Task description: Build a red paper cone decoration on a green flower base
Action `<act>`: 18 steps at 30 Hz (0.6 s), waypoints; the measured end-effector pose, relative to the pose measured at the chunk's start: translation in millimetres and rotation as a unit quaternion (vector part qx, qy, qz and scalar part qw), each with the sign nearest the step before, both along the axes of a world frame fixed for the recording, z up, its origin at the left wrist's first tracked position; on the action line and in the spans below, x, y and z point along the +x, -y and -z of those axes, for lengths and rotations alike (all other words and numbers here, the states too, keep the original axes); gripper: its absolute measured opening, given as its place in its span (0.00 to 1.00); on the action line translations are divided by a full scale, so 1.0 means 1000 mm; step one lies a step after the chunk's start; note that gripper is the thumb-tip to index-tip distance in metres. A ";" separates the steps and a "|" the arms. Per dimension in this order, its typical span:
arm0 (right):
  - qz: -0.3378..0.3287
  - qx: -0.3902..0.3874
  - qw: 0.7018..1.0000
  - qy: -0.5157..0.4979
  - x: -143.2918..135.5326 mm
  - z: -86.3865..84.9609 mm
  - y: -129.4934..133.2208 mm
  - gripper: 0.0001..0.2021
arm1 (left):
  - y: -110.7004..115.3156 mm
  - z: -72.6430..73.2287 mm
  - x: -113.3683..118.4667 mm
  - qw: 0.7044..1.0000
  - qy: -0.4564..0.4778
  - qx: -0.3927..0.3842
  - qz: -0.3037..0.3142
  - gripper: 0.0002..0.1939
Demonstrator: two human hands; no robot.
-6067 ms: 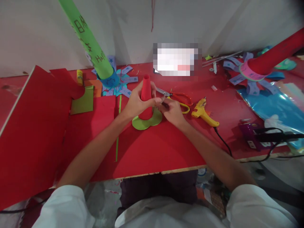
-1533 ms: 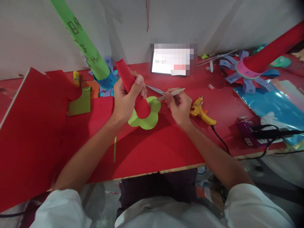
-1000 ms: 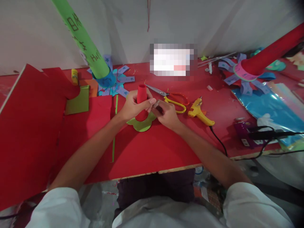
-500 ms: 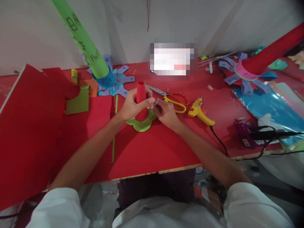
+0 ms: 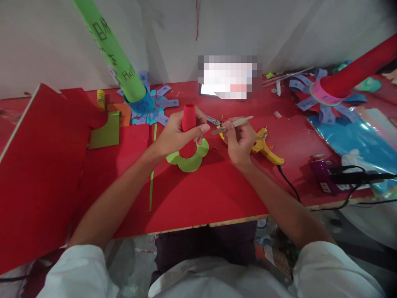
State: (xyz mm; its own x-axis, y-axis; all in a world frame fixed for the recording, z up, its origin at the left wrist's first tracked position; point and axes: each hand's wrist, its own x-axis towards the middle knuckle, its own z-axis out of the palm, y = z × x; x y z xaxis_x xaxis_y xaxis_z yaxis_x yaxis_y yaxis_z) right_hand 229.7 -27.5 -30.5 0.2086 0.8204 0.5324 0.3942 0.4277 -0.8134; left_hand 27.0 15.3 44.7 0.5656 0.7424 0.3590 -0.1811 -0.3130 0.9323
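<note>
Got tapered red paper tube point(image 5: 189, 118) rolled and upright on scalloped green paper base point(image 5: 190, 164), gripping with left hand point(image 5: 172, 134), pinching pale pointed stick point(image 5: 243, 121) in right hand point(image 5: 240, 148), fixing unclear, with thin green paper strip point(image 5: 151, 186) left loose on red table point(image 5: 204, 198).

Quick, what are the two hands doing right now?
Left hand: closed around the red paper tube.
Right hand: closed, pinching a thin pale stick.

Left hand point(image 5: 177, 133): wrapped around red tube point(image 5: 189, 118)
Right hand point(image 5: 240, 142): pinching pale stick point(image 5: 242, 121)
Green flower point(image 5: 190, 164): at the red tube's bottom
</note>
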 end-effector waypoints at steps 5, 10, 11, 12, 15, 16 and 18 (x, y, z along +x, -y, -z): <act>0.073 0.043 0.996 -0.022 0.000 0.002 -0.003 0.15 | 0.007 -0.009 0.009 0.989 0.068 -0.009 -0.132 0.21; 0.042 0.065 0.996 0.043 0.001 -0.002 0.000 0.12 | 0.005 0.012 0.022 0.966 0.106 0.008 -0.234 0.21; 0.022 0.078 0.994 0.066 0.000 -0.004 0.001 0.12 | 0.005 0.017 0.024 0.967 0.099 0.003 -0.234 0.21; 0.001 0.091 0.992 0.088 -0.001 -0.004 0.002 0.11 | 0.005 0.021 0.025 0.968 0.089 0.000 -0.233 0.21; -0.057 0.091 0.985 0.136 -0.006 -0.005 0.002 0.14 | 0.005 0.028 0.027 0.969 0.066 0.001 -0.238 0.20; -0.079 0.067 0.983 0.150 -0.008 -0.004 0.001 0.16 | 0.005 0.028 0.027 0.969 0.065 0.002 -0.240 0.20; -0.127 0.001 0.975 0.184 -0.011 -0.002 -0.001 0.18 | 0.005 0.027 0.027 0.967 0.066 0.001 -0.244 0.20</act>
